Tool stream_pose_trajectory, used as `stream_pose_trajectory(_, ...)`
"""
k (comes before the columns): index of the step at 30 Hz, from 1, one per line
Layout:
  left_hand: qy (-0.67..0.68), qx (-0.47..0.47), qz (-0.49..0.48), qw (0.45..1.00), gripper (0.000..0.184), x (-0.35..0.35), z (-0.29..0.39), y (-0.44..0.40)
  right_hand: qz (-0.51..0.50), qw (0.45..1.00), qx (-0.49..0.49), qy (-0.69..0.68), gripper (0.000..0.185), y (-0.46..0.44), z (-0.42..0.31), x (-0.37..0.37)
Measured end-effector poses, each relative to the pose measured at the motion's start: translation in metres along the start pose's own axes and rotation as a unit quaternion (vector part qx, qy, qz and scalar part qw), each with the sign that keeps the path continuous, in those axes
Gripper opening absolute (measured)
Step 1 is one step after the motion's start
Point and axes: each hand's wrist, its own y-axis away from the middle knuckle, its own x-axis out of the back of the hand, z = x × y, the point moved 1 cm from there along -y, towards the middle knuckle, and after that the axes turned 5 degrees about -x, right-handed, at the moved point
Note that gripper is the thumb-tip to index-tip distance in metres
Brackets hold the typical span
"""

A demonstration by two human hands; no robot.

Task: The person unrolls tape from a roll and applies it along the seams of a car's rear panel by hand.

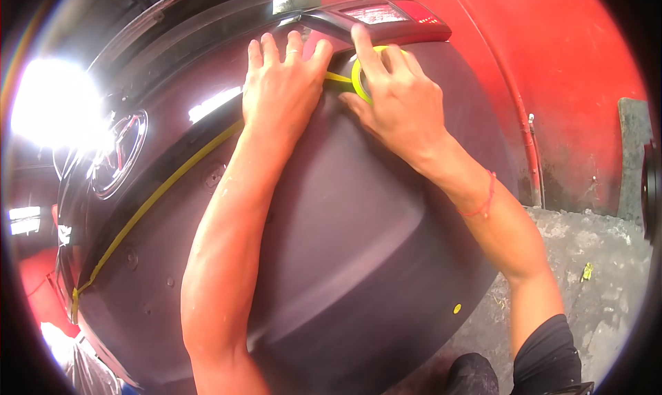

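My right hand (407,102) grips a roll of yellow masking tape (358,83) just below the tail light (396,19). A short strip runs from the roll toward my left hand (284,85). That hand lies with fingers spread on the car's rear panel, across the line of tape. Further left, a long yellow tape line (162,188) follows the border between the glossy dark upper bodywork and the matte grey bumper (345,223). Part of the tape is hidden beneath my left hand and forearm.
A round car emblem (121,154) sits on the glossy panel at left, near a bright light. Behind stands a red wall (552,43) with a pipe (532,147). A yellow scrap (587,271) lies on the rough grey floor (552,298). A small yellow spot (456,309) marks the bumper.
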Motion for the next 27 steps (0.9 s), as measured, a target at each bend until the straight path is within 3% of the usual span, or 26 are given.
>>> stream_pose_trajectory(1, 0.001, -0.001, 0.002, 1.0, 0.056, 0.002, 0.0, 0.0, 0.001, 1.0, -0.001, 0.002, 0.049, 0.008, 0.007, 0.003)
stream_pose_trajectory(3, 0.021, -0.02, 0.005, 1.0, 0.052, 0.004, -0.002, 0.001, -0.09, 0.992, 0.083, 0.024, 0.048, 0.021, 0.019, 0.006)
stream_pose_trajectory(7, 0.047, -0.031, 0.024, 0.998, 0.043, 0.005, -0.003, 0.002, -0.037, 0.986, 0.162, 0.012, 0.037, 0.018, 0.032, 0.011)
stream_pose_trajectory(12, 0.087, -0.01, 0.003, 0.996, 0.026, 0.01, -0.001, 0.0, -0.046, 0.988, 0.147, -0.005, 0.033, 0.013, 0.039, 0.008)
stream_pose_trajectory(18, 0.136, 0.003, 0.002, 0.991, 0.018, 0.019, -0.002, -0.002, -0.068, 0.988, 0.138, -0.019, 0.032, 0.007, 0.039, 0.01)
stream_pose_trajectory(27, 0.102, -0.024, 0.06, 0.993, 0.015, 0.009, -0.001, 0.0, -0.045, 0.988, 0.149, -0.021, 0.032, 0.009, 0.04, 0.005)
